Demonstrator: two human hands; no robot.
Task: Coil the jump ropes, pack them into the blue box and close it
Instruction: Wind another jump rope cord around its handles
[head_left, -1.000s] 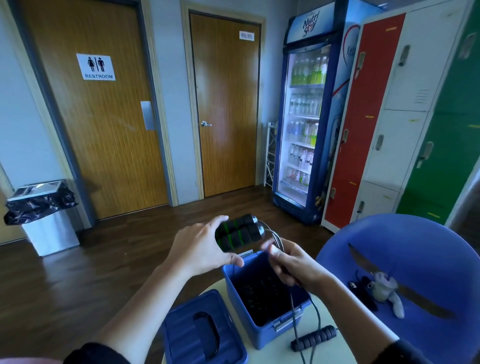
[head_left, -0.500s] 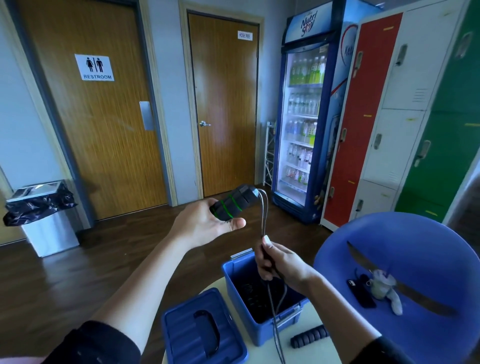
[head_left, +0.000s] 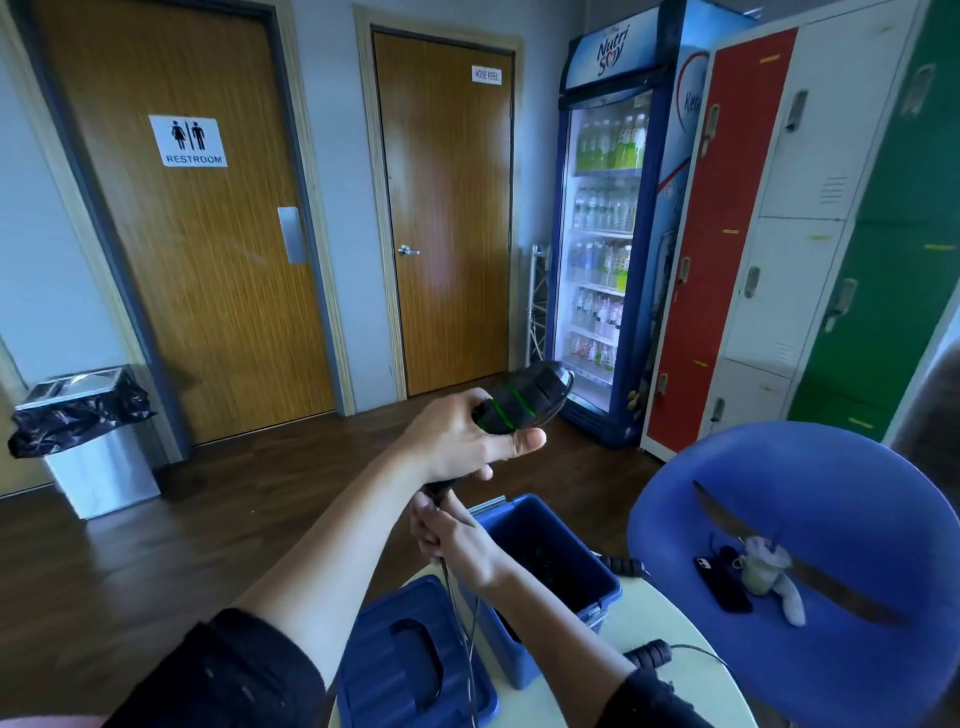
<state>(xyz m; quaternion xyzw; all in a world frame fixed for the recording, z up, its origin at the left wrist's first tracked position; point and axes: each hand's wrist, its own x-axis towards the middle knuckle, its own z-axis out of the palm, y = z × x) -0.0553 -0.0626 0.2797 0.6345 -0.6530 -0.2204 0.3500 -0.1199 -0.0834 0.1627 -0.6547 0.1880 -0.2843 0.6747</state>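
My left hand (head_left: 462, 441) grips the black jump-rope handles with green rings (head_left: 519, 405), raised above the table. Just under it my right hand (head_left: 452, 535) pinches the thin rope cord (head_left: 467, 639), which hangs down past the box. The open blue box (head_left: 597, 582) stands on the white round table (head_left: 649, 686), dark inside. Its blue lid (head_left: 410, 660) with a black handle lies flat to the left of it. A second rope's black handles lie on the table, one at the front (head_left: 649, 653) and one behind the box (head_left: 621, 565).
A blue chair (head_left: 831, 519) at the right holds a black phone (head_left: 722, 582) and a small white toy (head_left: 763, 571). Beyond are two wooden doors, a steel bin (head_left: 88, 441) at the left, a drinks fridge (head_left: 608, 234) and coloured lockers (head_left: 779, 234).
My left hand has lifted the handles higher and further right. My right hand has slid up the cord to just under the left hand.
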